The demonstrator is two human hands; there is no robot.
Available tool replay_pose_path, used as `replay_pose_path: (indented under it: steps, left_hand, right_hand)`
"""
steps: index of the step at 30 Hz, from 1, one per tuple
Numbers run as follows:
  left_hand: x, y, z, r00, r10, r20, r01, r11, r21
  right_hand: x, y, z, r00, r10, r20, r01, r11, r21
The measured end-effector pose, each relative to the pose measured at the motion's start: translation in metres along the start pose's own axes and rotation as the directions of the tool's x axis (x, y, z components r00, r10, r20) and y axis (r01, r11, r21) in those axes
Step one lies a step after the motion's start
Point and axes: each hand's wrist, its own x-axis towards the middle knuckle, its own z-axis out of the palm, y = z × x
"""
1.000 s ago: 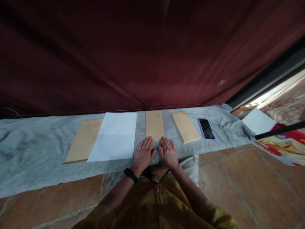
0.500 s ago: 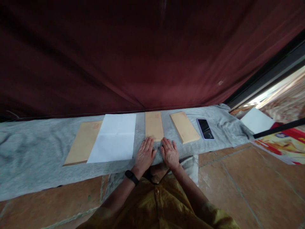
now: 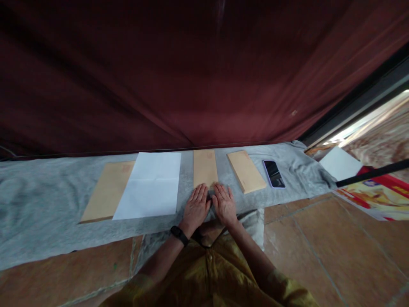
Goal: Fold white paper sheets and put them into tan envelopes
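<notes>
A tan envelope (image 3: 205, 167) lies flat in front of me on the grey cloth (image 3: 32, 204). My left hand (image 3: 197, 205) rests palm down, fingers stretched out, its tips at the envelope's near left corner. At the near right corner lies my right hand (image 3: 225, 203), also flat with its fingers extended. Neither hand grips anything. Left of them is a white paper sheet (image 3: 151, 187) with a crease across it, partly covering a stack of tan envelopes (image 3: 104, 192). Another tan envelope stack (image 3: 246, 171) lies to the right.
A phone (image 3: 274, 174) with a purple edge lies beyond the right stack. Behind the cloth hangs a dark red curtain (image 3: 191, 85). A dark metal bar (image 3: 367, 89) runs along the right, near a white sheet (image 3: 341, 163) and a colourful printed package (image 3: 380, 194).
My right hand has shifted slightly left, closer to my left hand, its fingertips now over the envelope's near edge. The view has moved a little.
</notes>
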Motion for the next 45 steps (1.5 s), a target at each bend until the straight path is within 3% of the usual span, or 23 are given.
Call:
replay_pose_path:
  steps: [4, 7, 17, 34, 45]
  left_hand:
    - [-0.004, -0.002, 0.001, 0.999, -0.03, 0.045, 0.028, 0.999, 0.037]
    - [-0.006, -0.003, 0.003, 0.997, -0.063, 0.052, 0.06, 0.997, 0.052]
    - [-0.015, -0.006, 0.002, 0.989, -0.136, -0.066, 0.136, 0.991, 0.0]
    - [-0.023, -0.011, -0.004, 0.979, -0.188, -0.083, 0.188, 0.982, -0.002]
    - [0.005, -0.028, -0.012, 0.999, 0.021, 0.026, -0.019, 0.999, -0.05]
  right_hand:
    - [0.014, -0.013, 0.0, 0.981, -0.153, 0.116, 0.136, 0.981, 0.141]
    - [0.019, -0.017, 0.002, 0.97, -0.19, 0.149, 0.162, 0.97, 0.181]
    - [0.017, -0.014, 0.004, 0.971, -0.181, 0.156, 0.171, 0.983, 0.074]
    - [0.006, 0.007, -0.006, 0.992, -0.055, 0.115, 0.058, 0.998, -0.024]
    - [0.006, 0.007, -0.004, 0.993, -0.048, 0.108, 0.053, 0.998, -0.041]
